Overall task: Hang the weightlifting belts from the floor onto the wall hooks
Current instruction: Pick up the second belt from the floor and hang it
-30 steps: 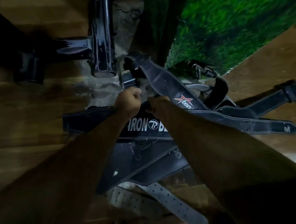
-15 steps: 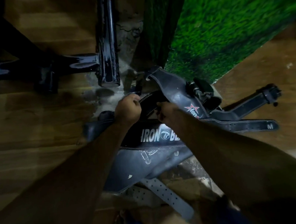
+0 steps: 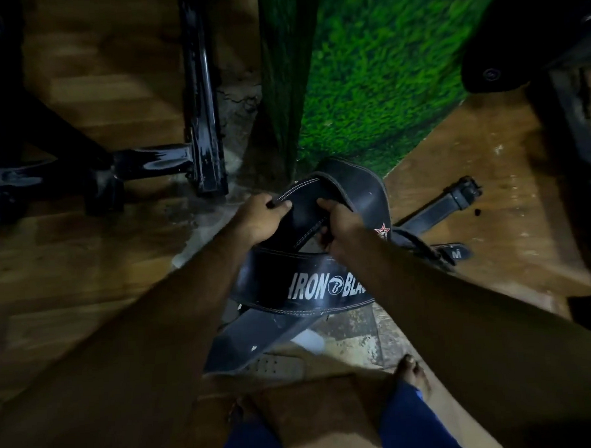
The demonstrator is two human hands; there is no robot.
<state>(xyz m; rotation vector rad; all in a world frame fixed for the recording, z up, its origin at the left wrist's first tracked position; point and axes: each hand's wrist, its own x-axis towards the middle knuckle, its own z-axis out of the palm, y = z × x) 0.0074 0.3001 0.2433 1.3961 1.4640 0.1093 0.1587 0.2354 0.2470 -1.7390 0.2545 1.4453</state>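
The wooden floor [image 3: 67, 270] fills most of the view, dim and brown, with a worn, pale patch under the belts. At twelve to one o'clock a wall panel covered in green artificial grass [image 3: 375, 82] comes down to the floor at a corner. At ten o'clock stands a black metal frame [image 3: 203, 126] — glossy tubes, one upright, one crossing low. At two o'clock a dark padded piece of equipment [image 3: 534, 33] juts in from the edge; what it is cannot be told.

At the centre lies the pile of black weightlifting belts [image 3: 259, 338], overlapping on the floor near the foot of the grass wall. One belt lettered in white, the IRON belt [image 3: 311, 288], sits across the pile's middle. A narrower buckled belt [image 3: 437, 209] stretches away toward three o'clock, flat on the wood.

Above the pile, a star-marked belt [image 3: 361, 193] curves up in a loop, its stitched edge showing. The left hand [image 3: 259, 219] grips its left edge, fingers curled over the rim. The right hand [image 3: 338, 221] clasps the same belt just beside it, thumb on top and fingers wrapped beneath.

At six o'clock two bare feet [image 3: 409, 372] show, with blue trouser legs [image 3: 411, 426] — the smallest things in sight.
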